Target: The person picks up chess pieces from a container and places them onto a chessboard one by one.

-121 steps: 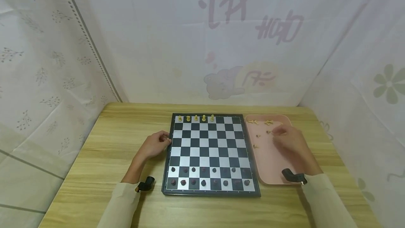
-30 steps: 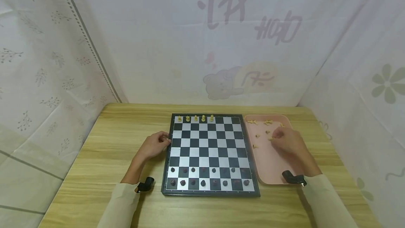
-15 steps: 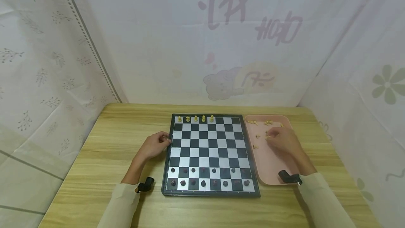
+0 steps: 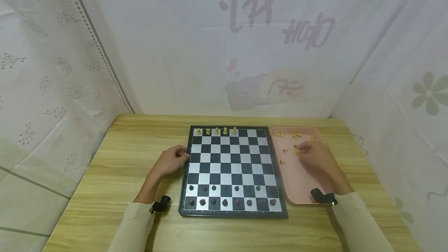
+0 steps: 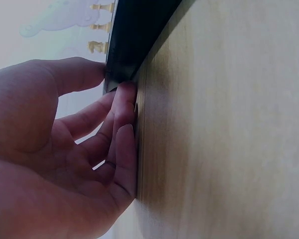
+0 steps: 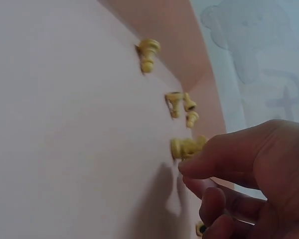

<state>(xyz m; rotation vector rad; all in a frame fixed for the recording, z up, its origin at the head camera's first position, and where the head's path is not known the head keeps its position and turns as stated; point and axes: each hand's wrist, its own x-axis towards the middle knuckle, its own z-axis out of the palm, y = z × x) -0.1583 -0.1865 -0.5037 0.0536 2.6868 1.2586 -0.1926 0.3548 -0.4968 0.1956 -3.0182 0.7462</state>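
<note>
My left hand grips the left edge of a black-and-white chessboard. In the left wrist view, the thumb lies at the board's dark side and the curled fingers rest against the table. Over the pink tray, my right hand pinches a pale yellow chess piece with thumb and forefinger; the fingertips partly cover the contact. Other yellow pieces lie in the tray. Several yellow pieces stand along the board's far row; dark pieces fill the two near rows.
The board and tray stand side by side on a wooden table. Patterned white curtains enclose the table at the back and both sides. The tray has a raised rim.
My right hand has shifted slightly within the tray, and a yellow piece shows at its fingertips that was not visible four seconds ago. The left hand and the board pieces stay put.
</note>
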